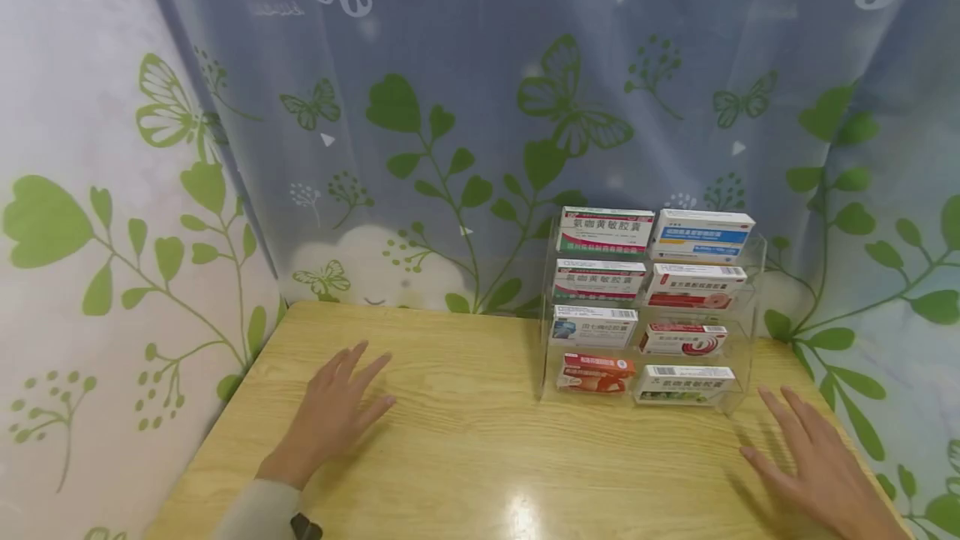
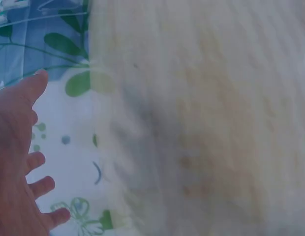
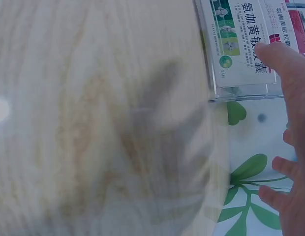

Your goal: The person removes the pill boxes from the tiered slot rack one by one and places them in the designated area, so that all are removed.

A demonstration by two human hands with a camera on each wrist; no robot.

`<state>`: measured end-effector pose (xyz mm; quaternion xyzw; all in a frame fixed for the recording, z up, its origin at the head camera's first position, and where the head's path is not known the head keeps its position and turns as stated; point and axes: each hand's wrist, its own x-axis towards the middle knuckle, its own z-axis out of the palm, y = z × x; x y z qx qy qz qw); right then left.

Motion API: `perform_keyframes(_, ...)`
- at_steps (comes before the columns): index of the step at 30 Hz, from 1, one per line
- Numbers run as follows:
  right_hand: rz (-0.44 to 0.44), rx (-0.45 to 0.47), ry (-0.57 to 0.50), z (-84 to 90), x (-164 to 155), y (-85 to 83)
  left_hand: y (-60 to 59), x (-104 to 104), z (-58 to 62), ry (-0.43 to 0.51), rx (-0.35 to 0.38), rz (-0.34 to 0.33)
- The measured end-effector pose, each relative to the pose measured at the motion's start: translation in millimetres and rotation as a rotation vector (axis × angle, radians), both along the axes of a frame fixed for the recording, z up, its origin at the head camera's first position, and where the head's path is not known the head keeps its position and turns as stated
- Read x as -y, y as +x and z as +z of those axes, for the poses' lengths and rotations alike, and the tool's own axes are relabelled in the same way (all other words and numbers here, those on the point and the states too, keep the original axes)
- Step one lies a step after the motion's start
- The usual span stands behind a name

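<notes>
A person's left hand [image 1: 333, 407] and right hand [image 1: 813, 461] are hovering with fingers spread and slack over a wooden table [image 1: 465, 457], grasping nothing. A clear tiered rack [image 1: 752, 307] of medicine boxes [image 1: 603, 230] is standing just ahead of the right hand and well off to the side of the left. Judging from this, a careless reach by the right hand could be knocking the light rack or tipping boxes off its steps. A butterfly-print curtain [image 1: 465, 107] is hanging close behind, leaving little room past the rack.
</notes>
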<state>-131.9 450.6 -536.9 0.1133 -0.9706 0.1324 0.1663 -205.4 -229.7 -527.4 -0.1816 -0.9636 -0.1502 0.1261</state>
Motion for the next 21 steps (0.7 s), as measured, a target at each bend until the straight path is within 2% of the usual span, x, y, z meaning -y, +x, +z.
perform_keyframes(8, 0.056, -0.015, -0.145, 16.9, 3, -12.4, -12.9, -27, 20.6, 0.063, -0.002, -0.091)
perform_keyframes(14, 0.035, 0.062, -0.203, 33.8, 8, -25.0, -20.9, -55, 35.5, 0.084, 0.003, -0.166)
perform_keyframes(21, 0.086, 0.128, -0.376, 48.4, 8, -44.0, -30.3, -91, 52.9, 0.090, 0.013, -0.247)
